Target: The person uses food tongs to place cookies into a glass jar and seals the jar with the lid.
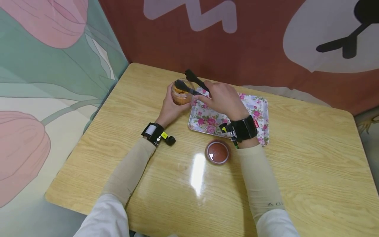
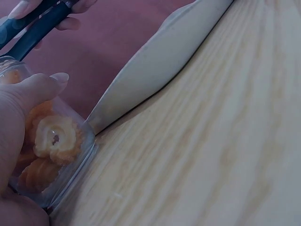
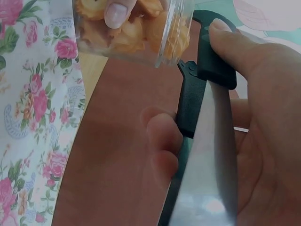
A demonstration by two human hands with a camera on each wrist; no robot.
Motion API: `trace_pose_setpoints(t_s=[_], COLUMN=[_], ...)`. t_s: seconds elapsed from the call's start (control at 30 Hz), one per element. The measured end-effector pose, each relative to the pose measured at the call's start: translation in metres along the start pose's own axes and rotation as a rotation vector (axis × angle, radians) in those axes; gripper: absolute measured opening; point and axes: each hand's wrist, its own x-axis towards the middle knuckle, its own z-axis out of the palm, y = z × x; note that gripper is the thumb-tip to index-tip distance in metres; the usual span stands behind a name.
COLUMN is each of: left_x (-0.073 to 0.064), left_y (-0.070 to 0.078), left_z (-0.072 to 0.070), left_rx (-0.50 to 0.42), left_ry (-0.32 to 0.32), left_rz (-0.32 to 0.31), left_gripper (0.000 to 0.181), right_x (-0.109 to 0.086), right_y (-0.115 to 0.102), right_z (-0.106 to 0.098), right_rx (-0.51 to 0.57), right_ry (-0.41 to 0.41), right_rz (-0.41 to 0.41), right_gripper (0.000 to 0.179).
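My left hand (image 1: 171, 112) grips a clear jar (image 1: 179, 98) (image 2: 83, 162), its thumb lying along the side. Orange-brown ring-shaped cookies (image 2: 51, 141) show through the wall. My right hand (image 1: 225, 101) holds metal tongs (image 3: 209, 160) with black tips, thumb on one arm and fingers at the other. The tongs' arms stand apart with nothing between them; in the head view one tip overlaps the open mouth of the jar and the other sits beyond it. In the right wrist view the tips are close beside the jar's rim.
A flower-patterned tray (image 1: 204, 122) lies beneath my right hand and forearm. A round reddish-brown lid (image 1: 217, 152) rests on the wooden table (image 1: 165, 184) in front of the tray. A brown-red wall (image 1: 260, 65) stands right behind the table's far edge.
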Motion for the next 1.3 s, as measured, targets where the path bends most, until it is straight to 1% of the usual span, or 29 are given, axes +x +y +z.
trace_pose_setpoints(t_s=[0.07,0.13,0.2,0.3,0.4,0.5,0.6,0.67,0.73,0.83,0.9,0.97,1.07,1.17,1.23,1.3], left_x=[0.0,-0.002,-0.003,-0.006,-0.008,-0.009,-0.008,-0.007,-0.005,-0.006,-0.007,-0.009,-0.006,-0.004,-0.003,-0.003], left_y=[0.0,0.003,0.01,0.022,0.031,0.031,0.028,0.025,0.015,0.015,0.017,0.028,0.029,0.03,0.029,0.027], left_z=[0.0,-0.001,-0.003,-0.005,-0.006,-0.007,-0.007,-0.006,-0.005,-0.002,-0.002,-0.003,-0.006,-0.005,-0.004,-0.003], left_rx=[0.0,-0.002,-0.003,-0.003,-0.004,-0.009,-0.008,-0.009,-0.007,-0.011,-0.003,0.001,0.01,0.004,0.004,0.0], left_ry=[0.001,0.0,0.0,0.003,0.005,0.008,0.012,0.009,0.007,-0.005,-0.007,-0.01,-0.014,-0.017,-0.014,-0.01], left_rz=[0.0,-0.003,-0.007,-0.004,0.0,0.003,-0.004,-0.01,-0.014,-0.019,-0.019,-0.022,-0.02,-0.015,-0.014,-0.011], left_gripper=[0.099,0.099,0.098,0.097,0.096,0.095,0.096,0.096,0.097,0.097,0.097,0.096,0.096,0.095,0.095,0.095], right_x=[-0.001,-0.002,-0.003,-0.006,-0.011,-0.018,-0.028,-0.038,-0.051,-0.078,-0.093,-0.105,-0.118,-0.132,-0.142,-0.151], right_y=[-0.001,-0.001,-0.001,0.001,0.005,0.012,0.024,0.033,0.042,0.059,0.069,0.08,0.093,0.105,0.112,0.119], right_z=[-0.001,-0.002,-0.004,-0.007,-0.011,-0.014,-0.02,-0.023,-0.027,-0.033,-0.037,-0.042,-0.048,-0.052,-0.053,-0.052], right_rx=[0.013,0.025,0.036,0.031,0.025,0.042,0.089,0.118,0.132,0.14,0.132,0.128,0.101,0.093,0.09,0.086], right_ry=[-0.003,-0.001,0.005,0.034,0.056,0.075,0.113,0.131,0.141,0.132,0.139,0.142,0.154,0.135,0.099,0.05], right_rz=[0.007,0.014,0.02,0.008,0.0,0.017,0.04,0.075,0.12,0.202,0.24,0.276,0.327,0.392,0.449,0.495], right_gripper=[0.06,0.058,0.055,0.051,0.051,0.054,0.057,0.057,0.057,0.051,0.053,0.053,0.051,0.049,0.053,0.062])
